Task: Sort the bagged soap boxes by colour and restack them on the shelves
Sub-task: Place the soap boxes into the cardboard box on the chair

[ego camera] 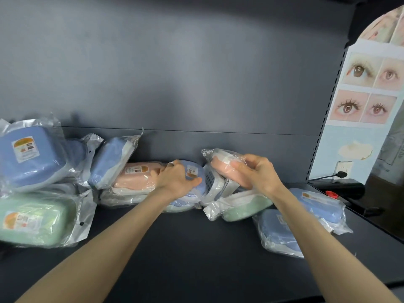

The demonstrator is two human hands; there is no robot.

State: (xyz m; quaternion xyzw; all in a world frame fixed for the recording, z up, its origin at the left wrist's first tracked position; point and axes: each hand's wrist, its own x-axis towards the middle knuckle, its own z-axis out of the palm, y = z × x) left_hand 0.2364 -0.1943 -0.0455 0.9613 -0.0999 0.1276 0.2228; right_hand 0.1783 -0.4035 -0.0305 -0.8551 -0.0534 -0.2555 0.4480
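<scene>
Bagged soap boxes lie along the back of a dark shelf (196, 248). My left hand (175, 180) grips a blue bagged box (194, 171) at the middle. My right hand (260, 173) holds a pink bagged box (223, 166) tilted just right of it. Another pink box (137, 178) lies left of my left hand, with a blue one (111, 162) leaning beside it. A green box (244, 207) lies under my right wrist. At far left a blue box (30, 156) sits on a green box (32, 219). Two blue boxes (277, 232) (317, 204) lie at the right.
The shelf's dark back panel (175, 73) rises behind the boxes. A slotted upright (328, 117) bounds the shelf on the right. Beyond it hangs a poster of eyes (367, 90), with a wall socket and plug (343, 171) and a black power strip (341, 189) below.
</scene>
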